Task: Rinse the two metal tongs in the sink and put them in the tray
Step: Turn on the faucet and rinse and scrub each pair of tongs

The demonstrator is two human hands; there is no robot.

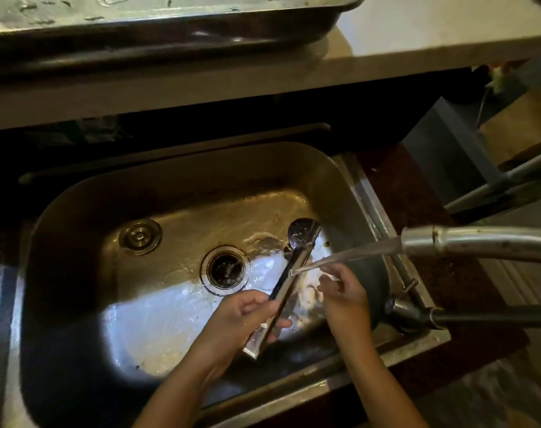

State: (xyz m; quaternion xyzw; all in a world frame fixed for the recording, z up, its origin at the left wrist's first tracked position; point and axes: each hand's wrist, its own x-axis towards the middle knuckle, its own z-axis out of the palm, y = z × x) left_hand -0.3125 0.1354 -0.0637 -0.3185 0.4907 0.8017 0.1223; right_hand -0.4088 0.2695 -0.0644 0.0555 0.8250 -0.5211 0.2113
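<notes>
Metal tongs (289,270) slant across the right half of the steel sink (77,211), spoon-shaped tips up at the far end. My left hand (244,316) is closed around their handle end. Just right of them my right hand (343,291) hovers with fingers spread, holding nothing, its fingertips in the water. A stream runs from the faucet spout (448,242) at the right onto the middle of the tongs. A large metal tray (263,29) sits on the counter above the sink. I see only one pair of tongs.
The drain (226,269) lies in the sink's middle, a round stopper (139,236) to its left. The faucet base and lever (411,307) stand on the right rim. A pale counter (417,35) runs behind the sink. Metal legs and shelving (479,180) are at the right.
</notes>
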